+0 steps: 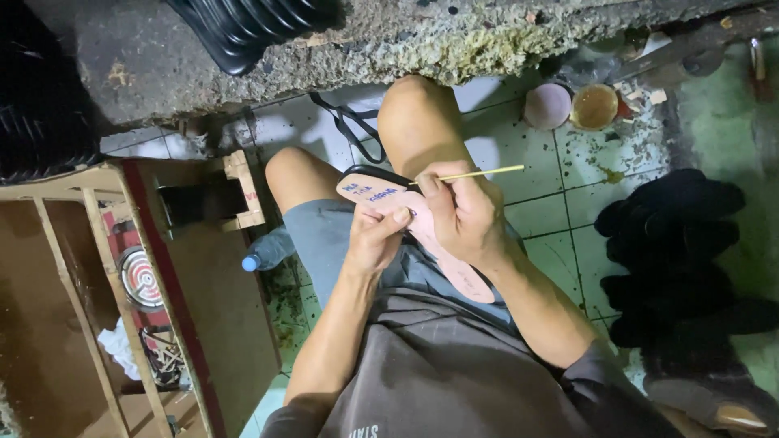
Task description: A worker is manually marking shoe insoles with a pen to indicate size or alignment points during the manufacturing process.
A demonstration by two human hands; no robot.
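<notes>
The left hand (375,239) grips a pink insole (422,235); the right hand (462,212) pinches a thin stick (479,173) pointing to 3 o'clock.

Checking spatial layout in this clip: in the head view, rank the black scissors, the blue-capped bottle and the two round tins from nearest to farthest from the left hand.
From the left hand:
1. Black scissors, on the tiles up beside the knee.
2. Blue-capped bottle, to the hand's left; too close to call against the scissors.
3. Round tins, upper right by the ledge, clearly farthest.

Left hand (375,239) fingers curled, thumb pressed flat; right hand (464,212) pinched closed, both forearms raised over lap
</notes>
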